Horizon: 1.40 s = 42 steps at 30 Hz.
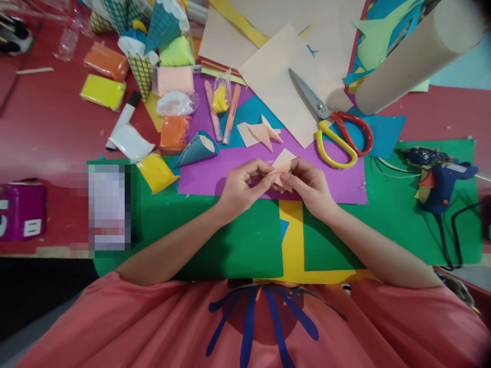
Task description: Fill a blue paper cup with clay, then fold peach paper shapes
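Note:
Between my hands is a small folded piece of peach paper, held over a purple sheet. My left hand pinches its left side with thumb and fingers. My right hand grips the other side, the thumb pressed on the paper. Just beyond lie peach paper cut-outs, some with folded points. Scissors with one yellow and one red handle rest partly open on a peach sheet, up and right of my hands. The fingertips behind the paper are partly hidden.
A glue gun with its cord lies at right. A thick paper roll stands at the upper right. Clay packets, pens, a marker and patterned paper cones fill the left. Green sheets cover the near table.

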Available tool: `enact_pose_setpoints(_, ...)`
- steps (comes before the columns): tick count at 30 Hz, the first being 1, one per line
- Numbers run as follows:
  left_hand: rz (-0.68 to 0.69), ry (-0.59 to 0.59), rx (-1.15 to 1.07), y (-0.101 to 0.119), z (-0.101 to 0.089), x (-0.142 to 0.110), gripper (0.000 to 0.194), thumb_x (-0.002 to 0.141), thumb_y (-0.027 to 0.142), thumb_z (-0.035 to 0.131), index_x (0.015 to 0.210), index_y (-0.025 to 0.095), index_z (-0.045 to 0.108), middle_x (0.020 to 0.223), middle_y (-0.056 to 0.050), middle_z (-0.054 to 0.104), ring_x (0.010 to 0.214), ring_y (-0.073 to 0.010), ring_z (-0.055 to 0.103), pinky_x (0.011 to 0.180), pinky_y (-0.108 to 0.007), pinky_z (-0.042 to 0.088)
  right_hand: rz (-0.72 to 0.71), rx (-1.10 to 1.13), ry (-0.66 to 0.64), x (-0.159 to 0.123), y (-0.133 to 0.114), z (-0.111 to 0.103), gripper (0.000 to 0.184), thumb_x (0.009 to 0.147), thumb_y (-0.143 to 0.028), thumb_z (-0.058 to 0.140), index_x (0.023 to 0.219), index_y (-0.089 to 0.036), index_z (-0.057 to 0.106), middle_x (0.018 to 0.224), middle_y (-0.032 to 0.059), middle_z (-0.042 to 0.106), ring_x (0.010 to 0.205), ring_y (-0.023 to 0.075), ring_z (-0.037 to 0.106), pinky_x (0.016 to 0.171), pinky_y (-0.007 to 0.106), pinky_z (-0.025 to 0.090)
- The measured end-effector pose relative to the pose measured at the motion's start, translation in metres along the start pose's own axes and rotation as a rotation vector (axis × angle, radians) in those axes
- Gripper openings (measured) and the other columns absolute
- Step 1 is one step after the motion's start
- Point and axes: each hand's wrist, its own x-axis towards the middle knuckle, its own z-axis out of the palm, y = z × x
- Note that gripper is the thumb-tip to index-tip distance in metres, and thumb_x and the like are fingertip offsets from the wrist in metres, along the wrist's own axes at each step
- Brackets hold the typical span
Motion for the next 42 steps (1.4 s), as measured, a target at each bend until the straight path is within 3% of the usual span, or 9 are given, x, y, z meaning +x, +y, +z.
enact_pose_setpoints(10,0.045,0.016,0.058,-0.002,0.000,-0.003,0.024,0.083,0.041,0.069,0.088,0.018,0.069,0.078,-0.003,0.074,0.066,-0.0130,0.072,0.062,-0.023,0.060,0.022,0.059,-0.008,0.001,0.001,-0.003,0.023,0.083,-0.037,0.065,0.073,-0.020,0.051,0.058,-0.0055,0.049,0.055,0.0086,0.045,0.055,0.025,0.036)
enact_pose_setpoints(17,0.171,0.007,0.111,-0.003,-0.002,-0.002,0.017,0.084,0.036,0.068,0.089,0.020,0.072,0.084,-0.003,0.076,0.069,-0.0120,0.072,0.062,-0.022,0.059,0.063,0.038,-0.014,0.002,0.001,-0.007,0.025,0.081,-0.042,0.065,0.077,-0.019,0.055,0.061,-0.0040,0.055,0.055,0.0086,0.047,0.056,0.024,0.038)
enact_pose_setpoints(25,0.209,0.203,0.226,-0.006,-0.006,-0.002,0.011,0.084,0.031,0.068,0.086,0.022,0.074,0.083,-0.002,0.076,0.077,-0.0121,0.072,0.070,-0.022,0.058,0.020,-0.108,-0.092,0.002,-0.005,-0.005,0.039,0.084,-0.055,0.062,0.074,-0.018,0.054,0.063,-0.0026,0.055,0.057,0.0083,0.048,0.054,0.024,0.037)
enact_pose_setpoints(35,0.193,0.120,0.149,-0.004,-0.010,-0.001,0.018,0.083,0.038,0.068,0.088,0.022,0.074,0.082,-0.003,0.075,0.074,-0.0141,0.071,0.068,-0.025,0.057,0.061,-0.088,-0.104,0.002,-0.005,-0.008,0.037,0.085,-0.052,0.061,0.071,-0.019,0.053,0.063,-0.0020,0.056,0.057,0.0090,0.048,0.054,0.024,0.038)
enact_pose_setpoints(42,0.137,0.153,0.131,-0.002,-0.006,0.002,0.017,0.079,0.037,0.073,0.080,0.020,0.073,0.078,-0.002,0.074,0.069,-0.0113,0.069,0.064,-0.022,0.056,0.107,-0.021,-0.087,0.004,-0.004,-0.009,0.028,0.085,-0.042,0.060,0.069,-0.020,0.053,0.063,-0.0024,0.056,0.053,0.0089,0.047,0.052,0.024,0.039)
